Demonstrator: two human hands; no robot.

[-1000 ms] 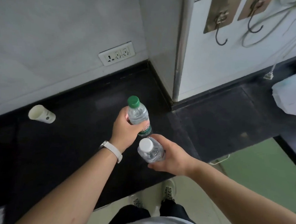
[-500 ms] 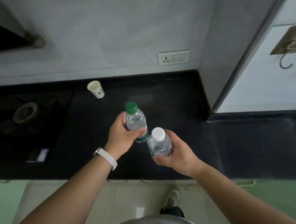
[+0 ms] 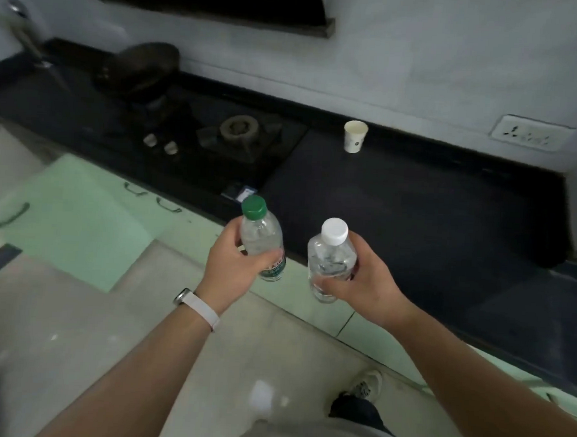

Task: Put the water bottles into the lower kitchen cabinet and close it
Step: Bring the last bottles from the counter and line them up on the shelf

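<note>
1. We are gripping the green-capped water bottle (image 3: 262, 240) in our left hand (image 3: 234, 262), fingers clamped around its body, centre frame.
2. Our right hand (image 3: 360, 282) is clamping the white-capped water bottle (image 3: 330, 257), upright.
3. We are carrying both at once, likely saving a trip toward the pale-green lower cabinet door (image 3: 70, 217), left of frame.

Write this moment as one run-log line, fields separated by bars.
left hand: holds green-capped bottle | right hand: holds white-capped bottle | lower cabinet doors: shut | bottles: not stowed
</note>
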